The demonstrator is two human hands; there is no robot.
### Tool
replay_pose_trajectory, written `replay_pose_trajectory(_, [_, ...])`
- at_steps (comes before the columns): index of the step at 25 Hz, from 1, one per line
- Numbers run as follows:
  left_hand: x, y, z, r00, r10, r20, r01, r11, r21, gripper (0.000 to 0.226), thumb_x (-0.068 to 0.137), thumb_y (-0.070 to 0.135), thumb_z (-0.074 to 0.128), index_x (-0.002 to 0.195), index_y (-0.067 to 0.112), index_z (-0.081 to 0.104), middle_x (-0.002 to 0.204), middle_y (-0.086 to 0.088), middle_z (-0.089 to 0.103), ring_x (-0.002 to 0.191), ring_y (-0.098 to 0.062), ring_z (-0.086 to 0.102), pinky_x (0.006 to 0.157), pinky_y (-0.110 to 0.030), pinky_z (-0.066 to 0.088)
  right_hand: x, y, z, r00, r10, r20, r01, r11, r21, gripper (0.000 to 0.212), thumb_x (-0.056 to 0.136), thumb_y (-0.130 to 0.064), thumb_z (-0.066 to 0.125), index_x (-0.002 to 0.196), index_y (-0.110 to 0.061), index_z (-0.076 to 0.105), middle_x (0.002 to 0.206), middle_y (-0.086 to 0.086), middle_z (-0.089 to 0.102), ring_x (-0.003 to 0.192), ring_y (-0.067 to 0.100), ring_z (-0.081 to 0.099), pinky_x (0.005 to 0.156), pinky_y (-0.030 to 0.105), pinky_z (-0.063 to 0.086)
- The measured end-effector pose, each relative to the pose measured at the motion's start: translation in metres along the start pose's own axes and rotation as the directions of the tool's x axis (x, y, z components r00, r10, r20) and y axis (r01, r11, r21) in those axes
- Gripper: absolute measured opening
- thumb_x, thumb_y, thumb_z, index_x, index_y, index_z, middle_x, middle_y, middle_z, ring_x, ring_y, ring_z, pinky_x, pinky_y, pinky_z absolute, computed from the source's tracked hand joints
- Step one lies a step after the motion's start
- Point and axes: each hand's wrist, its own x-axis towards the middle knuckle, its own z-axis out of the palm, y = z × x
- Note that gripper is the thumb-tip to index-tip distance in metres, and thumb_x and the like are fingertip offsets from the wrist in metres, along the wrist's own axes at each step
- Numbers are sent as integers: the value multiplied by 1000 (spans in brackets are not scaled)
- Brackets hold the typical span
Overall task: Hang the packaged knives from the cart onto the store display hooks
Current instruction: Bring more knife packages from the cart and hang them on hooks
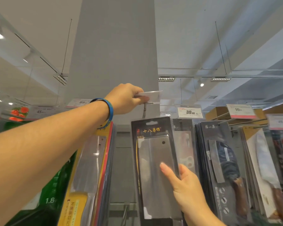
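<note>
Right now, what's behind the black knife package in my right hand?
Left of the black knife package a grey back panel shows; right, another knife pack peeks out. Directly behind it is covered.

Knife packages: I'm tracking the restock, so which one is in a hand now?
The black cleaver package with gold lettering: the right hand pinches its right edge, thumb on front. The yellow-edged package and dark packages hang at either side.

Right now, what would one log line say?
left hand pinches price tag | right hand holds packaged knife below hook | not hung
</note>
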Motion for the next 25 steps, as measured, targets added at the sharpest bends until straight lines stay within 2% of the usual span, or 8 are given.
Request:
replay_pose_trajectory(5, [1, 0, -4, 1000, 11, 25, -11, 1000, 4, 31, 99, 49, 55, 86, 25, 69, 65, 6, 55, 60, -12, 48, 53, -27, 34, 21, -25, 37, 1000, -23, 8, 23, 998, -55, 85, 84, -64, 63, 148, -11, 46, 140, -2, 54, 130, 17, 49, 102, 30, 41])
replay_pose_trajectory(7, [1, -1, -4, 999, 29, 22, -29, 1000, 4, 30, 99, 49, 55, 87, 25, 70, 64, 8, 53, 59, -10, 47, 52, -26, 33, 24, -26, 46, 1000, 5, 20, -4, 997, -81, 92, 86, -66, 60, 155, -11, 36, 156, 4, 44, 143, 23, 41, 114, 37, 36])
replay_pose_trajectory(9, [1, -5, -6, 998, 56, 37, -55, 998, -10, 26, 99, 49, 55, 92, 29, 72, 68, 12, 56, 62, -7, 50, 53, -24, 35, 23, -28, 49, 999, 33, 4, -32, 994, -104, 92, 81, -70, 60, 151, -13, 42, 154, 5, 48, 140, 26, 45, 116, 43, 39])
replay_pose_trajectory(13, [-4, -17, -14, 994, 106, 41, -105, 994, -34, 26, 99, 48, 55, 110, 37, 74, 88, 17, 69, 83, -6, 61, 64, -19, 45, 29, -34, 40, 997, 60, -38, -61, 997, -51, 100, 67, -81, 62, 127, -1, 58, 128, 20, 65, 115, 38, 64, 97, 56, 53])
replay_pose_trajectory(16, [-6, -21, -9, 992, 125, 14, -124, 989, -75, 28, 99, 46, 56, 117, 34, 73, 101, 10, 73, 92, -11, 65, 75, -24, 54, 29, -39, 44, 996, 82, -35, -83, 996, -41, 112, 64, -84, 59, 148, -9, 45, 144, 13, 56, 128, 32, 58, 104, 54, 49])
replay_pose_trajectory(20, [-6, -24, -12, 994, 83, -65, -90, 990, -109, 28, 98, 46, 57, 113, 32, 76, 90, 13, 72, 85, -9, 65, 71, -24, 52, 33, -49, 60, 998, 51, -42, -55, 993, -100, 94, 78, -78, 60, 145, -12, 49, 145, 8, 56, 129, 29, 56, 109, 48, 45])
replay_pose_trajectory(23, [-8, -25, -13, 997, 77, -27, -80, 988, -134, 26, 98, 46, 58, 116, 35, 74, 105, 11, 74, 98, -11, 66, 83, -28, 55, 34, -47, 52, 996, 76, -44, -80, 993, -84, 97, 77, -78, 62, 146, -11, 48, 143, 9, 58, 126, 31, 59, 105, 52, 49])
replay_pose_trajectory(25, [-8, -18, -7, 994, 109, 16, -107, 990, -97, 26, 99, 44, 56, 118, 37, 72, 107, 12, 74, 95, -10, 65, 76, -23, 53, 30, -42, 42, 994, 76, -72, -87, 983, -164, 86, 74, -81, 60, 125, -12, 59, 126, 8, 66, 113, 31, 65, 96, 55, 54])
